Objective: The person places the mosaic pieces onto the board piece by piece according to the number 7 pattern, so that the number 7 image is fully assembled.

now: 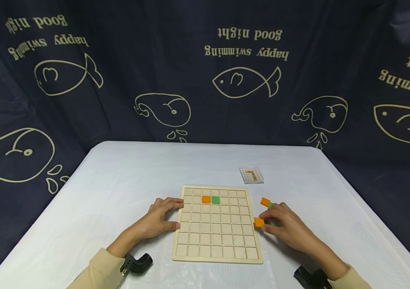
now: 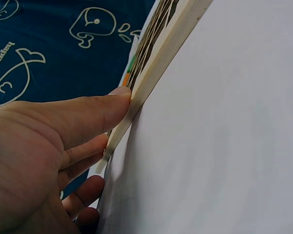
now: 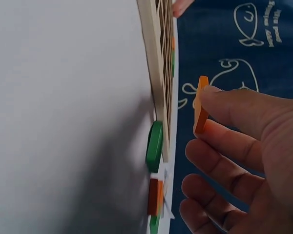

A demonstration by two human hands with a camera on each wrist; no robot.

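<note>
A wooden grid board lies on the table, with an orange tile and a green tile side by side in its second row from the top. My left hand touches the board's left edge; in the left wrist view the thumb of that hand lies on the wooden rim. Just off the board's right edge, my right hand pinches an orange tile. The right wrist view shows this tile raised between thumb and finger of the hand.
Beyond the board lies a small printed grid card. Right of the board are a loose orange tile and green pieces, partly hidden by the right hand; the right wrist view shows a green tile by the rim. A dark patterned cloth hangs behind.
</note>
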